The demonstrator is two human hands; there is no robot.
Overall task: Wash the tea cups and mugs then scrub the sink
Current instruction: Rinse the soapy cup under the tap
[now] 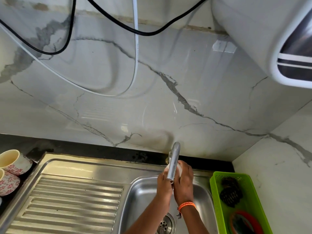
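Both my hands are raised over the steel sink basin (pixel 143 196), under the spout of the chrome tap (pixel 173 164). They hold a white cup (pixel 180 169) between them. My left hand (pixel 163 184) grips its left side and my right hand (pixel 184 181) wraps its right side. Most of the cup is hidden by the tap and my fingers. Two white cups with a red flower pattern lie on the dark counter at the far left: one cup (pixel 14 162) above, the other cup (pixel 7 182) below.
The ribbed drainboard (pixel 70 205) fills the left of the sink unit, and the drain (pixel 164 224) is at the basin's bottom. A green plastic basket (pixel 217 196) with dark scrubbers and a round orange-rimmed item stands at the right. Black and white cables hang on the marble wall.
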